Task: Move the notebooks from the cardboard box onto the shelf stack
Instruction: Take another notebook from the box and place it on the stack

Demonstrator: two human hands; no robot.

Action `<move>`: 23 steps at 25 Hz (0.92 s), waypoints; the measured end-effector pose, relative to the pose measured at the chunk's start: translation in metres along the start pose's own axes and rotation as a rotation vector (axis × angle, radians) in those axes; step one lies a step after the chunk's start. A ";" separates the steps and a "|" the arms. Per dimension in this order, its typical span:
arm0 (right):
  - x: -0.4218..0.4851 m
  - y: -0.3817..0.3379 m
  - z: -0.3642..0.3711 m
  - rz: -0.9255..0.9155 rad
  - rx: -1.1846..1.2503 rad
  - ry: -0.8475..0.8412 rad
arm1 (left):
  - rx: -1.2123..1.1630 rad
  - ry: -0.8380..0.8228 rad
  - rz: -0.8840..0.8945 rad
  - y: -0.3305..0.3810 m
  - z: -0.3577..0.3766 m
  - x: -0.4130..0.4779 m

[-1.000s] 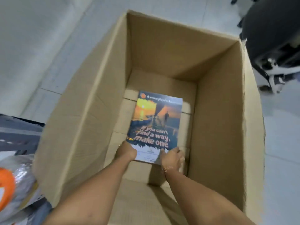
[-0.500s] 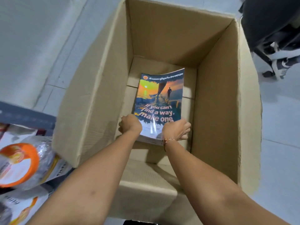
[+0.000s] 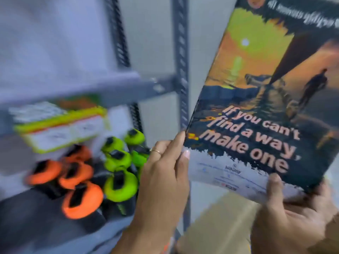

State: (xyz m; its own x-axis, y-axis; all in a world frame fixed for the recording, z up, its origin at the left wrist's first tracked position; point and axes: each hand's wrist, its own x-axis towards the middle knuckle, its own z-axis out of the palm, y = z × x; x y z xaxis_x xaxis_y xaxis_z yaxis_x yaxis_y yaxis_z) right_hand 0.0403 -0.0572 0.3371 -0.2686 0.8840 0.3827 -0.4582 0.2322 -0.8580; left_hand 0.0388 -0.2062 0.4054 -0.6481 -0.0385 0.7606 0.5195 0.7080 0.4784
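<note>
I hold a notebook (image 3: 260, 99) with a sunset cover and the words "If you can't find a way, make one" up in the air at the right. My left hand (image 3: 163, 182) grips its lower left corner, thumb on the cover. My right hand (image 3: 291, 215) supports its lower right corner from beneath. A strip of the cardboard box (image 3: 216, 226) shows below the notebook. The grey metal shelf (image 3: 128, 85) stands to the left of the notebook. The whole view is blurred by motion.
A slotted grey upright post (image 3: 181, 52) of the shelf stands just left of the notebook. On the lower shelf lie several orange (image 3: 80, 198) and green (image 3: 119, 186) round items and a yellow-edged packet (image 3: 60, 127). A pale wall is behind.
Both hands have lifted the notebook out of the box and up beside the shelf. My view has swung from the box interior to the shelf.
</note>
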 end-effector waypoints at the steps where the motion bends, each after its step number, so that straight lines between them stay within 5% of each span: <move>1: -0.007 -0.027 0.025 -0.025 0.074 -0.093 | 0.054 0.095 0.012 -0.001 -0.031 0.015; 4: -0.026 -0.102 0.089 -0.178 0.195 -0.256 | 0.221 0.328 0.001 -0.003 -0.114 0.048; 8: -0.036 -0.180 0.164 -0.331 0.207 -0.558 | 0.401 0.437 -0.179 -0.009 -0.178 0.087; 12: -0.039 -0.209 0.233 -0.378 0.001 -0.889 | 0.624 0.254 -0.391 -0.038 -0.200 0.123; 17: -0.044 -0.190 0.272 -0.453 -0.703 -1.194 | 0.715 -0.114 -0.580 -0.067 -0.204 0.132; 20: -0.040 -0.192 0.258 -0.522 -0.668 -1.171 | 0.845 -0.038 -0.475 -0.056 -0.199 0.134; 23: -0.033 -0.167 0.192 -0.635 -0.119 -0.792 | 0.800 0.272 0.031 -0.031 -0.151 0.114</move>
State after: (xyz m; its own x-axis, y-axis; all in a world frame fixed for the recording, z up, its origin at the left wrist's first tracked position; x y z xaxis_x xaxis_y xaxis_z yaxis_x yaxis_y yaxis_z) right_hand -0.0370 -0.2029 0.5340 -0.5083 0.0713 0.8582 -0.6358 0.6411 -0.4298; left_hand 0.0333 -0.3387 0.5435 -0.4305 -0.1066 0.8963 -0.0821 0.9935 0.0787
